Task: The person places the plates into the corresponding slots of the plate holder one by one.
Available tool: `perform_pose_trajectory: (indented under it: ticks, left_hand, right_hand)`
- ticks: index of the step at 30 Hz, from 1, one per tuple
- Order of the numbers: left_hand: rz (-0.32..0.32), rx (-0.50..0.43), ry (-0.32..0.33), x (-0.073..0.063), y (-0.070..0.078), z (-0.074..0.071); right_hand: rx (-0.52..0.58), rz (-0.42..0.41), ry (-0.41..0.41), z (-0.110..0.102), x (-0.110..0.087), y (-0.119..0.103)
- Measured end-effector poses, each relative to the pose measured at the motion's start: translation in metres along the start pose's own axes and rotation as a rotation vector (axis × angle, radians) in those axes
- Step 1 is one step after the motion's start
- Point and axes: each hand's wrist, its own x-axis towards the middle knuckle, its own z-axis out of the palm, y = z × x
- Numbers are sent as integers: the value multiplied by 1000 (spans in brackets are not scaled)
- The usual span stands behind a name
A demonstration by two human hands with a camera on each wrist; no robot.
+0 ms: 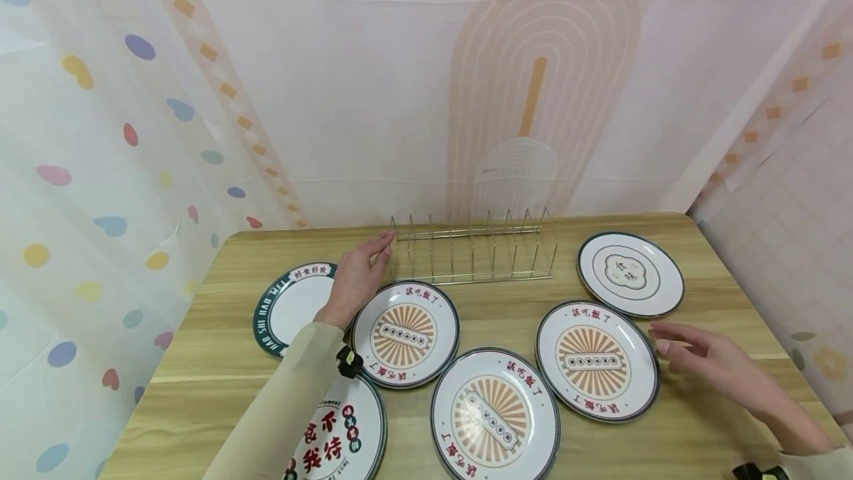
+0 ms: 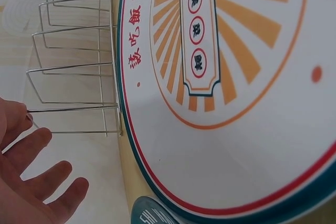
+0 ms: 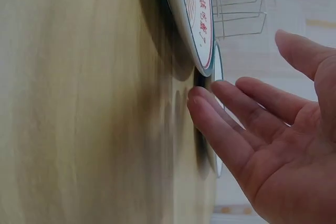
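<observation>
A gold wire plate rack (image 1: 473, 256) stands at the back of the table. My left hand (image 1: 360, 276) pinches its left end wire at the top, and in the left wrist view the other fingers (image 2: 65, 174) spread below that wire. Just in front of the rack lies a sunburst plate (image 1: 405, 335), large in the left wrist view. My right hand (image 1: 723, 369) holds nothing, its fingers extended and thumb apart in the right wrist view. Its fingertips are close to the right edge of another sunburst plate (image 1: 597, 361).
A third sunburst plate (image 1: 495, 421) lies at the front middle. A green-rimmed plate (image 1: 293, 310) and a plate with red characters (image 1: 353, 435) lie left, partly behind my left arm. A white plate (image 1: 629, 274) sits back right. Patterned cloth (image 1: 346, 95) hangs behind the wooden table (image 1: 193, 406).
</observation>
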Motion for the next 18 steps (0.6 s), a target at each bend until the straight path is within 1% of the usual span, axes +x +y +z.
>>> perform_pose_trajectory:
  ticks: [7,11,14,18]
  left_hand:
    - [-11,-11,-4,-1,1,0]
    - [-9,-17,-5,-1,0,1]
    - [-11,-15,-5,-1,0,0]
    - [-15,-15,-1,-1,0,1]
  right_hand:
    - [176,90,-74,1,2,4]
    - [272,147,-133,2,5,9]
    - [316,185,-173,2,7,14]
    - [336,232,-188,2,12,15]
